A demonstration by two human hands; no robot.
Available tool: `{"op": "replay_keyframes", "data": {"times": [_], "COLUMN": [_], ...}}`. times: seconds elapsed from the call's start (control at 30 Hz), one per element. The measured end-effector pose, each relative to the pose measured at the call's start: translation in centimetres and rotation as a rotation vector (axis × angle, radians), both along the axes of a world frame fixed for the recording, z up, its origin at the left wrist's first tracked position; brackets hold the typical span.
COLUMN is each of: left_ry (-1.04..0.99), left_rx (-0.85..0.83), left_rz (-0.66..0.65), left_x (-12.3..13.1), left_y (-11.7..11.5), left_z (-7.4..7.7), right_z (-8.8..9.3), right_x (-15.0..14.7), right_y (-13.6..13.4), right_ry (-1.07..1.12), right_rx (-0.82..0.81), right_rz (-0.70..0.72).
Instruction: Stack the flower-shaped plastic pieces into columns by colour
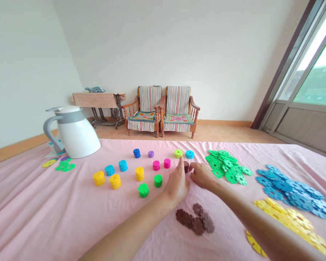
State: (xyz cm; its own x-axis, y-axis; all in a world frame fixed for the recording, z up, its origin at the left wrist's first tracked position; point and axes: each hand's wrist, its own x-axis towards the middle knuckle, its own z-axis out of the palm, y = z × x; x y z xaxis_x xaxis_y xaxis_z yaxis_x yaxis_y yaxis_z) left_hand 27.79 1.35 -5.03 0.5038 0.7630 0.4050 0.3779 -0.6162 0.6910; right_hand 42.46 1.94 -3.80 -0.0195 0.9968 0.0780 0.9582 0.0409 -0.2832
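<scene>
A small stack of brown flower-shaped discs (186, 166) stands on the pink cloth between my hands. My left hand (177, 184) is beside its left side, fingers stretched forward; other parts of that hand are hidden. From the right, my right hand (203, 175) has its fingers curled in a pinch at the stack's edge. Nearer to me lies a loose pile of brown discs (197, 225). Just beyond the hands stand a lime stack (178, 153) and a light blue stack (189, 154). Pink stacks (156, 165) and green stacks (158, 181) are left of my left hand.
Yellow stacks (99, 178), blue stacks (122, 165) and a purple stack (151, 154) stand further left. Loose green discs (225, 165), blue discs (293, 190) and yellow discs (288, 221) spread at right. A white jug (80, 136) stands at the left; two armchairs (178, 112) are beyond the table.
</scene>
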Motion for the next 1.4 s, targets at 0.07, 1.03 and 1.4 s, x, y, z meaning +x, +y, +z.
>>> {"op": "replay_keyframes", "data": {"times": [0.07, 1.03, 1.4], "left_ry": [0.001, 0.212, 0.164], "left_rx": [0.008, -0.105, -0.103], "left_rz": [-0.003, 0.132, 0.118], "left_x": [0.0, -10.0, -10.1], "left_y": [0.0, -9.1, -9.0], "left_z": [0.0, 1.1, 0.8], "right_z": [-0.1, -0.5, 1.0], "right_x": [0.0, 0.4, 1.2], "right_y": [0.1, -15.0, -11.0], "right_ry": [0.007, 0.239, 0.259], "right_rx": [0.0, -0.009, 0.148], "right_rz": [0.0, 0.213, 0.223]}}
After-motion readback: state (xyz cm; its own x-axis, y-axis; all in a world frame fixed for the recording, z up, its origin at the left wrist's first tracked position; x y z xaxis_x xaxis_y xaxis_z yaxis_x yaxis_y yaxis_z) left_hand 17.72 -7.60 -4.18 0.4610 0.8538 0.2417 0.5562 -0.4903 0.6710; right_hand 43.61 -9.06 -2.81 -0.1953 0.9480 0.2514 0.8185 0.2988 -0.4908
